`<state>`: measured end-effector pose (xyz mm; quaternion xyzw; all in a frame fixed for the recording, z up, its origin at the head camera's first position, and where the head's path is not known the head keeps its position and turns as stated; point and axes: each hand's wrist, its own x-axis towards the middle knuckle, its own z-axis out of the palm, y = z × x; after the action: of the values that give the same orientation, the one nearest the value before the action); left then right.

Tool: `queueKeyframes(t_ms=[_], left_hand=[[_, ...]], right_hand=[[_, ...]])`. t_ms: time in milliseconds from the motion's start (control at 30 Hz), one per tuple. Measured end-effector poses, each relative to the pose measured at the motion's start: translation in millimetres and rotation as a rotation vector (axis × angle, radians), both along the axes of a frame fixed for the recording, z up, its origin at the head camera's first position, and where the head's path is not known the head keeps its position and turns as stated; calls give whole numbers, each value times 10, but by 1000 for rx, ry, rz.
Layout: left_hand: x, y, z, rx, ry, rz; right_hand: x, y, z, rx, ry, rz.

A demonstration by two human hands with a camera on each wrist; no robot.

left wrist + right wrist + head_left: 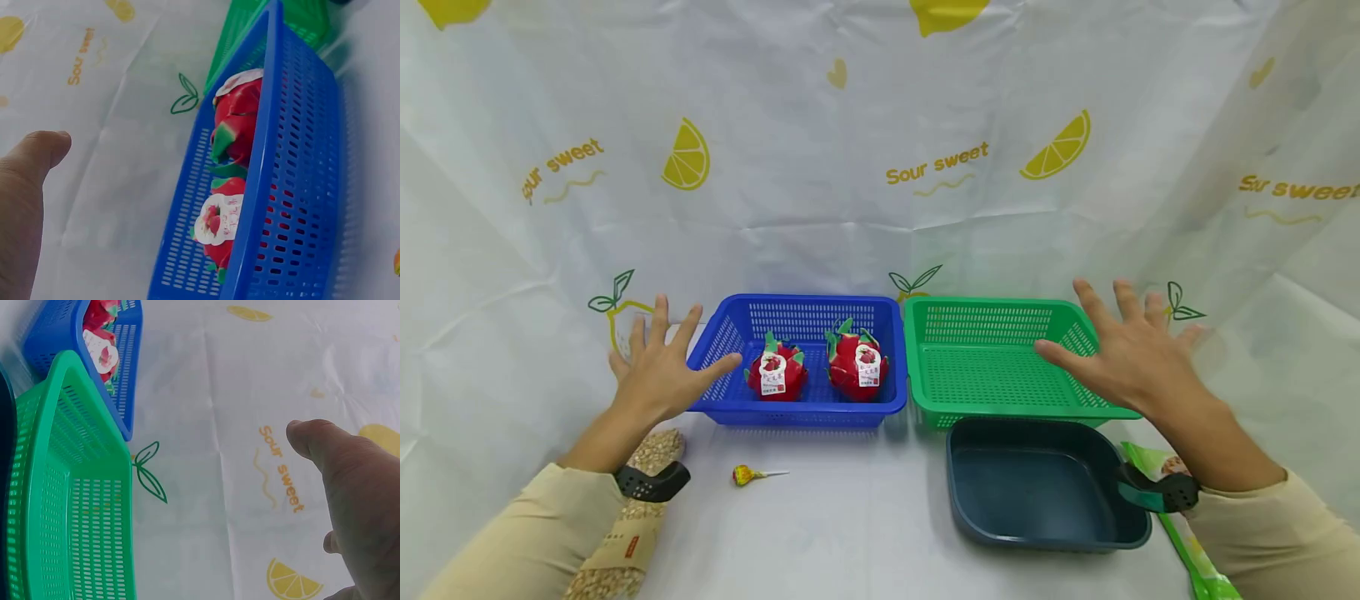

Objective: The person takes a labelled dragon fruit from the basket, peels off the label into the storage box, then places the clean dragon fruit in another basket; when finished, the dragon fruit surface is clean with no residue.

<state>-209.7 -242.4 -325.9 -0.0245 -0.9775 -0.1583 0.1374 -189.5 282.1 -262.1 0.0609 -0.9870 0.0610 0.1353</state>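
My left hand (658, 375) is raised with spread fingers by the left end of a blue basket (805, 414), holding nothing. Inside that basket sit two red dragon fruits with green tips and white labels, a left one (792, 379) and a right one (844, 377). Above the right end of a green basket (985, 354) my right hand (1138, 362) hovers, fingers spread and nothing held. No fruit lies in the green basket. In the left wrist view the thumb (37, 156) points beside the blue basket; the right thumb (319, 440) shows in the right wrist view.
A dark blue tub (1037, 492) stands before the green basket. A lollipop (745, 475) lies in front of the blue one. Under the left forearm is a bag of pale grains or flakes (625, 533); a green packet (1187, 542) lies by the right forearm. A lemon-print sheet (790, 192) hangs behind.
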Motion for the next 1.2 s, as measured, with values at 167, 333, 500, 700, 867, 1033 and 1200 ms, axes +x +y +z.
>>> queueKeyframes(t_ms=[167,333,500,700,867,1033,1200], left_hand=[[12,-16,-111,45,22,-5],[15,-30,-218,94,53,-19],[3,-48,-332,117,83,-15],[-6,-56,-436,143,79,-17],[-19,-69,-513,175,69,-28],[-38,-103,-617,196,56,-28],[-61,-144,-705,209,63,-27]], right_hand=[[-23,-85,-11,-13,27,21],[-50,-157,-40,-17,50,60],[-84,-256,-81,-29,45,79],[-145,-382,-127,-37,63,106],[-186,-505,-159,-64,60,145],[-252,-628,-204,-106,36,177],[-329,-750,-245,-137,17,182]])
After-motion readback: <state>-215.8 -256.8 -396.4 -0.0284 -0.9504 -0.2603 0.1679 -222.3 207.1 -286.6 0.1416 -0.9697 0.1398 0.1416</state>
